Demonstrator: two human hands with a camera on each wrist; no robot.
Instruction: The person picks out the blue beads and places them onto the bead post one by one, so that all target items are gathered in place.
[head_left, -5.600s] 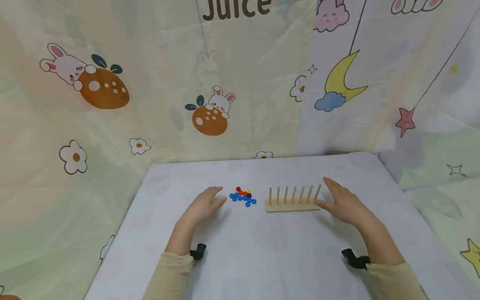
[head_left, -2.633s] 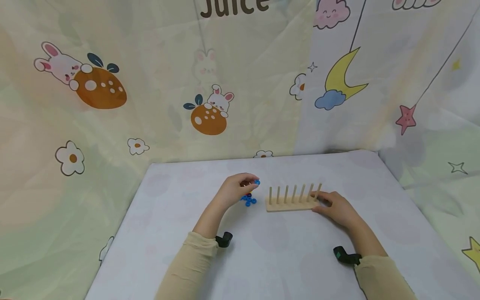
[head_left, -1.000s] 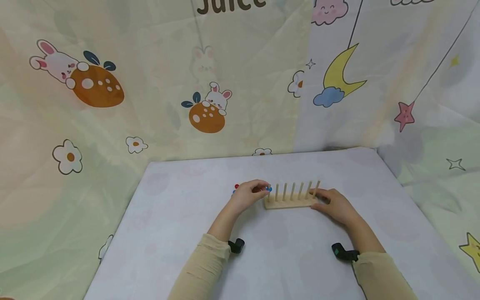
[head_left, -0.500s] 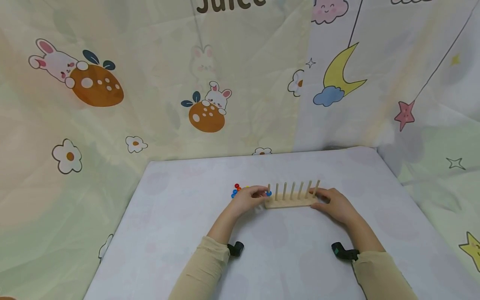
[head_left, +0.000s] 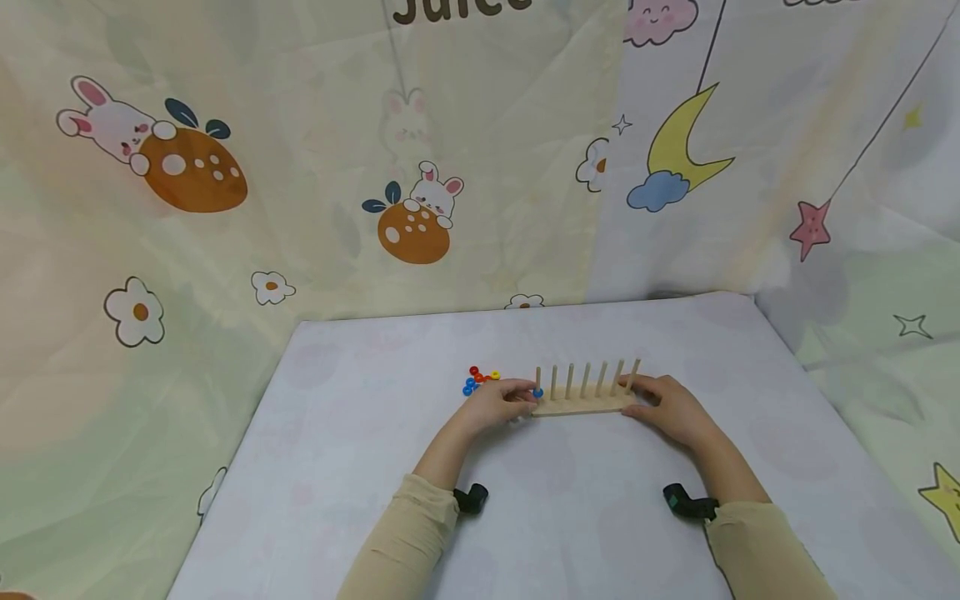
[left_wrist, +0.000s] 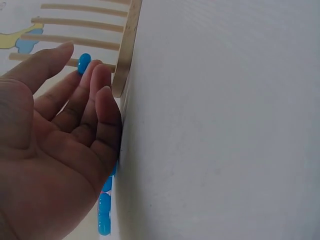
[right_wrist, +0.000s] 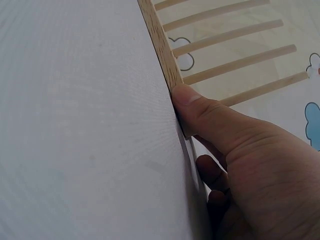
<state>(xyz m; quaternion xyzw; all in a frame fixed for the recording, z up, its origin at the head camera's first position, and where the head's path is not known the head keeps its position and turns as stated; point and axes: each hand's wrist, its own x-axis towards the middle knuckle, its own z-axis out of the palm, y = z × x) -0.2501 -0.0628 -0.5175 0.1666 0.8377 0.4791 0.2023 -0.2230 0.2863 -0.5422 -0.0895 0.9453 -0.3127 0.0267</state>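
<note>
Left hand (head_left: pixel 497 403) lay at the near end of the rack, its fingers loosely curved and the thumb apart from the blue bead (left_wrist: pixel 84 63) — no grip on it showed in that wrist view, though whether a fingertip touched its far side I couldn't tell. Half a second earlier the bead had sat higher; now it ringed the leftmost peg (head_left: pixel 537 377), well down but short of the base. That drop suggested threading was all but done there, with this bead the only one on any peg. Right hand (head_left: pixel 670 410) pinched the far right end of the wooden rack (head_left: pixel 579 407), thumb against the front edge, probably to steady it. Loose beads (head_left: pixel 478 378) — red, orange, yellow and blue — lay on the table (head_left: pixel 570 508) behind the left hand, which partly hid them; most of the work seemed still undone.
</note>
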